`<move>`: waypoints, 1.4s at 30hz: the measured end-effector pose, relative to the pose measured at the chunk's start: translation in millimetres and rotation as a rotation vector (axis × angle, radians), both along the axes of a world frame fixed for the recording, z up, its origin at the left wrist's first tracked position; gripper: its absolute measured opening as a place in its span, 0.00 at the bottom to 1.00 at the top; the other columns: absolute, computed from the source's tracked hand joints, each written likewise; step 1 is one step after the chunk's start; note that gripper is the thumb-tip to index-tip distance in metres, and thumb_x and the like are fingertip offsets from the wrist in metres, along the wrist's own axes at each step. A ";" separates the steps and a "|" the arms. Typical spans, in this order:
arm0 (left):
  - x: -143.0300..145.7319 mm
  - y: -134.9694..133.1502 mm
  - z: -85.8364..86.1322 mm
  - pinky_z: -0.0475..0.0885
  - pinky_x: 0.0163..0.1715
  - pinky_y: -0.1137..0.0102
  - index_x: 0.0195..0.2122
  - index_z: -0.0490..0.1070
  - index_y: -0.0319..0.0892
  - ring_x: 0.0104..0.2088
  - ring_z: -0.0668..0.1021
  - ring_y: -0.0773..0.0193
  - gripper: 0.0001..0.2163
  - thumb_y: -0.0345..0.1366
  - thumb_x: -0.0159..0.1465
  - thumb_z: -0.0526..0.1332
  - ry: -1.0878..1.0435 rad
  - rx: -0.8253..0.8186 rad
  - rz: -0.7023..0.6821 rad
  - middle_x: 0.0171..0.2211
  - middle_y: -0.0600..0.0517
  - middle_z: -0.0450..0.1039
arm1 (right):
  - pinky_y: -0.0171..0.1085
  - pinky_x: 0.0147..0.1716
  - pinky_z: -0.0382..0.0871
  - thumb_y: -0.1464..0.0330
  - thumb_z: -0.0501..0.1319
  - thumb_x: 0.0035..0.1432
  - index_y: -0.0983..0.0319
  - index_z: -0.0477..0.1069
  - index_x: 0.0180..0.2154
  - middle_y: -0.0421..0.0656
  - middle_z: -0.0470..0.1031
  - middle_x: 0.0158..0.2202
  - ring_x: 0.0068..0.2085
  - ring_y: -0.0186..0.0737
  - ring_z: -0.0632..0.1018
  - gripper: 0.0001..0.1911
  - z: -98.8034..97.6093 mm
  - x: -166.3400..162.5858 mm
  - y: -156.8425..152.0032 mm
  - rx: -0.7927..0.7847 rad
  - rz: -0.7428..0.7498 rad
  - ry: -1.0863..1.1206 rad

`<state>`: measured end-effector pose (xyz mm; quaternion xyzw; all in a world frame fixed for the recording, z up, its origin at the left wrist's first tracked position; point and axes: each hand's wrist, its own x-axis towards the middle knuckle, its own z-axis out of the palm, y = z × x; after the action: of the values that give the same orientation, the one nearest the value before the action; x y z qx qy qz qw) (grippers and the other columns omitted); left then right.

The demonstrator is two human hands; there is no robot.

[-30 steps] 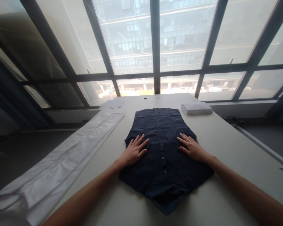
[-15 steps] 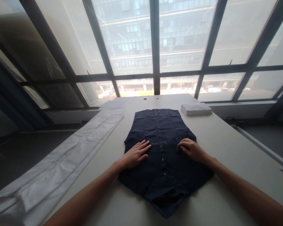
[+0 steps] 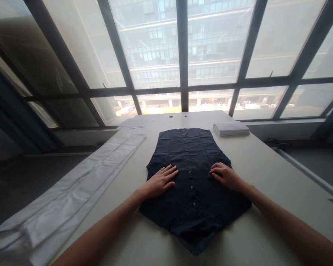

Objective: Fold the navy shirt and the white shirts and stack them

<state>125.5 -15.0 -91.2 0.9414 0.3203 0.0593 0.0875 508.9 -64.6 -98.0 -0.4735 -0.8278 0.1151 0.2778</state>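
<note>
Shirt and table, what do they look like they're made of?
The shirt looks like woven cotton or a similar cloth: matte navy, with fine creases and small buttons down the front. The table has a smooth, off-white, faintly shiny top, probably laminate, though painted board is possible.

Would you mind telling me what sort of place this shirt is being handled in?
Probably an office or workroom used for folding clothes: a long white table beneath tall windows, a dark shirt laid flat and stacked white cloths.
</note>
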 end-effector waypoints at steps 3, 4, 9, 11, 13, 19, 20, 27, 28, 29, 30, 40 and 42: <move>-0.6 0.0 0.1 0.46 0.69 0.56 0.71 0.46 0.58 0.72 0.47 0.56 0.26 0.52 0.73 0.46 0.008 0.003 -0.005 0.72 0.57 0.42 | 0.45 0.51 0.72 0.63 0.56 0.66 0.55 0.78 0.41 0.45 0.77 0.45 0.48 0.47 0.76 0.12 -0.5 0.1 -0.6 0.006 0.007 0.001; -0.7 -0.1 0.3 0.45 0.69 0.56 0.71 0.45 0.58 0.72 0.47 0.56 0.27 0.53 0.73 0.46 0.012 -0.001 -0.007 0.72 0.57 0.42 | 0.45 0.51 0.72 0.63 0.56 0.65 0.55 0.78 0.41 0.45 0.76 0.45 0.48 0.47 0.76 0.11 -1.2 0.0 -0.6 0.012 0.012 0.005; 0.4 -0.6 1.8 0.44 0.69 0.57 0.72 0.45 0.57 0.72 0.46 0.56 0.27 0.54 0.73 0.44 0.027 -0.020 0.000 0.73 0.58 0.40 | 0.47 0.52 0.72 0.65 0.54 0.66 0.55 0.76 0.46 0.46 0.76 0.47 0.49 0.47 0.76 0.14 -6.7 -0.3 1.6 0.105 -0.046 0.076; 1.2 -0.9 2.5 0.44 0.69 0.57 0.71 0.46 0.57 0.72 0.46 0.56 0.27 0.53 0.73 0.44 0.023 -0.024 0.008 0.72 0.58 0.41 | 0.48 0.54 0.71 0.66 0.53 0.66 0.55 0.75 0.49 0.46 0.74 0.51 0.52 0.48 0.75 0.15 -8.0 0.4 3.2 0.160 -0.110 0.116; 1.7 -1.2 3.1 0.45 0.69 0.57 0.71 0.47 0.57 0.72 0.46 0.56 0.26 0.53 0.74 0.45 0.015 -0.028 0.010 0.72 0.57 0.42 | 0.47 0.53 0.71 0.66 0.53 0.66 0.55 0.74 0.49 0.46 0.73 0.52 0.52 0.48 0.75 0.15 -8.5 2.0 4.6 0.187 -0.167 0.134; 1.5 -1.0 0.6 0.46 0.69 0.55 0.71 0.49 0.56 0.71 0.48 0.55 0.26 0.51 0.73 0.48 -0.031 -0.041 -0.005 0.72 0.56 0.45 | 0.46 0.47 0.71 0.63 0.58 0.64 0.58 0.75 0.39 0.46 0.74 0.41 0.45 0.47 0.75 0.09 -9.7 5.3 5.3 0.115 -0.176 0.009; 1.6 -0.6 0.0 0.48 0.69 0.54 0.70 0.51 0.55 0.71 0.49 0.55 0.26 0.50 0.73 0.49 -0.049 -0.040 -0.009 0.72 0.55 0.46 | 0.46 0.46 0.71 0.63 0.58 0.64 0.58 0.75 0.38 0.45 0.74 0.40 0.44 0.47 0.75 0.08 -9.9 5.2 5.1 0.101 -0.171 -0.012; 1.5 7.1 2.7 0.59 0.66 0.56 0.56 0.74 0.46 0.64 0.67 0.57 0.17 0.40 0.72 0.52 -0.397 0.196 0.289 0.62 0.51 0.69 | 0.44 0.46 0.69 0.64 0.60 0.63 0.58 0.75 0.38 0.45 0.74 0.41 0.44 0.46 0.74 0.06 -8.5 4.9 4.0 0.062 -0.165 -0.036; 1.0 8.1 2.2 0.60 0.66 0.57 0.54 0.76 0.45 0.64 0.68 0.57 0.16 0.39 0.71 0.53 -0.417 0.216 0.329 0.61 0.50 0.70 | 0.44 0.46 0.69 0.64 0.60 0.63 0.58 0.75 0.38 0.45 0.74 0.41 0.44 0.46 0.74 0.06 -8.4 5.0 3.9 0.061 -0.164 -0.037; 0.6 8.9 1.0 0.61 0.65 0.58 0.52 0.77 0.45 0.64 0.68 0.57 0.16 0.38 0.71 0.53 -0.414 0.223 0.355 0.61 0.50 0.70 | 0.44 0.46 0.69 0.64 0.60 0.63 0.58 0.75 0.38 0.45 0.74 0.41 0.44 0.47 0.74 0.06 -8.4 5.1 3.9 0.061 -0.165 -0.039; 0.2 9.4 -0.9 0.61 0.65 0.57 0.51 0.78 0.45 0.64 0.67 0.56 0.15 0.38 0.70 0.54 -0.392 0.222 0.369 0.61 0.50 0.69 | 0.44 0.46 0.69 0.64 0.60 0.63 0.58 0.75 0.38 0.44 0.74 0.41 0.45 0.47 0.74 0.06 -8.5 5.2 3.9 0.060 -0.167 -0.041; 5.3 5.9 -17.0 0.49 0.67 0.47 0.69 0.56 0.50 0.71 0.50 0.45 0.27 0.50 0.71 0.51 -0.004 0.146 0.426 0.71 0.51 0.50 | 0.44 0.47 0.70 0.63 0.60 0.63 0.57 0.74 0.38 0.44 0.75 0.41 0.45 0.46 0.74 0.07 -11.8 7.8 6.1 0.053 -0.165 -0.057; 5.5 4.4 -15.4 0.49 0.67 0.47 0.70 0.55 0.51 0.71 0.49 0.45 0.28 0.52 0.71 0.50 0.007 0.147 0.423 0.71 0.52 0.49 | 0.44 0.48 0.71 0.62 0.59 0.63 0.58 0.75 0.38 0.44 0.75 0.42 0.45 0.46 0.75 0.08 -12.4 7.6 6.4 0.051 -0.160 -0.063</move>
<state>131.0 -10.6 -106.6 0.8572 0.5059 0.0960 0.0030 516.5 -58.2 -110.4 -0.5342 -0.7983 0.0564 0.2722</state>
